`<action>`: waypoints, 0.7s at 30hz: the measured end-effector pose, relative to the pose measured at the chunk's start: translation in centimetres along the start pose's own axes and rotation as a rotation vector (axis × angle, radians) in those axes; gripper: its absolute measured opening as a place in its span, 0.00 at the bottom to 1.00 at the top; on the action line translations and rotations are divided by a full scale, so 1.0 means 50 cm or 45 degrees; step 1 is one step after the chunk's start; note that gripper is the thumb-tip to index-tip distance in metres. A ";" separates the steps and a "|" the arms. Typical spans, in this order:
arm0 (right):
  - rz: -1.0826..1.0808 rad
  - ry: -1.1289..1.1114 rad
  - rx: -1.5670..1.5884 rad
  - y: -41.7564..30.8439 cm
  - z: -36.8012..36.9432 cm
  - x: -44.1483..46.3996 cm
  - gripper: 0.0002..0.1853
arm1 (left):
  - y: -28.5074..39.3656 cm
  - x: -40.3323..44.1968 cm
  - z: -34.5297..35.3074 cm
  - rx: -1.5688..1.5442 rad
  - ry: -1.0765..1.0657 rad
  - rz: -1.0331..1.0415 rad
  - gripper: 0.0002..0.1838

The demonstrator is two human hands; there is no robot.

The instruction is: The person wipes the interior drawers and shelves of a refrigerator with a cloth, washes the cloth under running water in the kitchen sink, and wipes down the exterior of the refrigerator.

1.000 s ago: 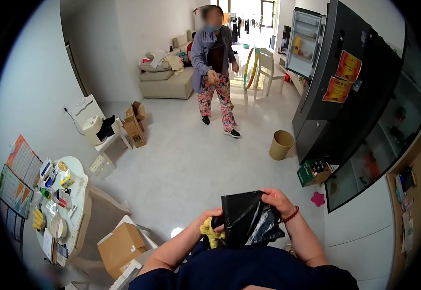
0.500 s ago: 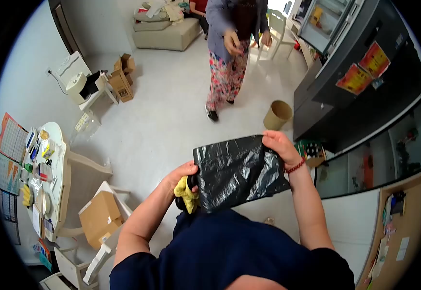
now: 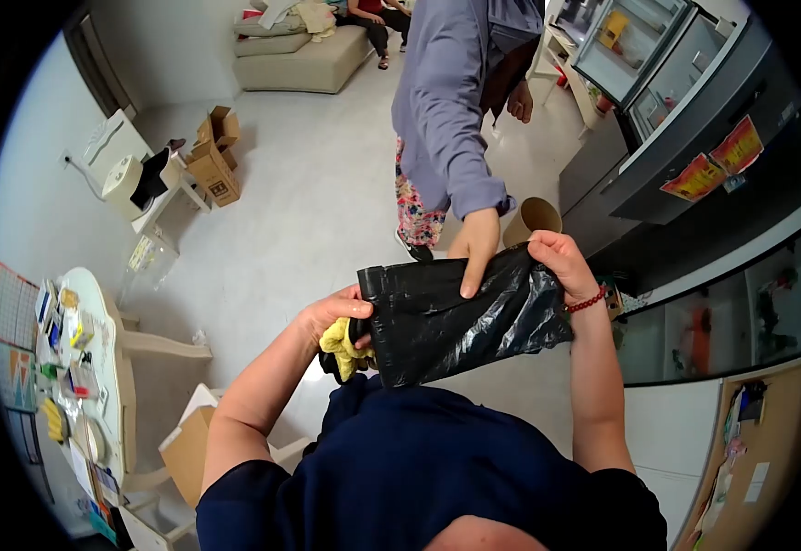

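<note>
A black plastic bag (image 3: 456,321) is stretched out in front of my chest, its surface creased and shiny. My left hand (image 3: 338,317) pinches its left edge and also holds a bunched yellow cloth (image 3: 344,349) with something black beside it, partly hidden behind the fingers. At the bag's upper right corner, my right hand (image 3: 561,262) is closed on the plastic, a red bead bracelet (image 3: 586,299) round its wrist. From beyond, another person's hand (image 3: 479,250) reaches over the top edge and touches the bag's front with a finger.
The person in a lilac shirt (image 3: 437,119) stands just ahead. Behind them is a brown bin (image 3: 540,217). A fridge (image 3: 694,156) with its door open is at right. Left are a cluttered white table (image 3: 125,367), a chair with a cardboard box (image 3: 189,450), and an open carton (image 3: 215,170).
The other person has stepped up close and now reaches onto the bag. My hands keep their hold; the right has shifted slightly right and up, and the view has moved a little.
</note>
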State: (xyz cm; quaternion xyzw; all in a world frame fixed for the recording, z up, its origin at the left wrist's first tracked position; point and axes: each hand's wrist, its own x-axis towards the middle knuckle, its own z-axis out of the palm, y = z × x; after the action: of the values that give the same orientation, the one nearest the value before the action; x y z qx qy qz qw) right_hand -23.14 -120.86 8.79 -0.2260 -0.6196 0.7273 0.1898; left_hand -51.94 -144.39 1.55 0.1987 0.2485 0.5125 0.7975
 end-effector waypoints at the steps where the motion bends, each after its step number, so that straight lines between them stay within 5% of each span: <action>1: 0.028 -0.004 0.050 0.001 -0.009 0.013 0.08 | 0.021 -0.002 -0.019 0.018 -0.059 -0.018 0.38; 9: -0.046 0.282 -0.275 0.005 -0.057 0.075 0.07 | 0.134 0.129 -0.082 0.189 -0.030 0.071 0.12; 11: -0.068 0.427 0.168 0.085 -0.055 0.164 0.10 | 0.109 0.274 -0.088 0.265 0.109 0.162 0.12; 13: -0.223 0.547 0.474 0.101 -0.017 0.250 0.14 | 0.004 0.511 -0.253 0.337 0.284 -0.059 0.17; 15: -0.314 0.509 0.732 0.040 -0.075 0.384 0.15 | 0.149 0.782 -0.264 0.532 0.245 0.462 0.15; 16: -0.208 0.536 0.967 0.114 -0.074 0.392 0.16 | 0.132 0.802 -0.288 0.526 0.240 0.478 0.14; 19: 0.329 0.324 1.284 0.313 -0.073 0.313 0.19 | 0.055 0.608 -0.256 0.049 0.068 -0.302 0.14; 20: 0.334 0.232 1.239 0.296 -0.092 0.347 0.20 | 0.004 0.600 -0.382 0.289 0.232 -0.107 0.15; 21: 0.053 0.422 0.811 0.293 -0.131 0.377 0.16 | 0.050 0.631 -0.346 0.320 0.276 0.080 0.16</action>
State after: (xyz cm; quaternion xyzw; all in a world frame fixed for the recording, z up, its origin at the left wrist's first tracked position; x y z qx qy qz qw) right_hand -34.96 -107.36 -8.30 -0.2831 -0.3179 0.8411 0.3338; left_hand -53.04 -113.44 -16.90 0.2480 0.3888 0.5205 0.7186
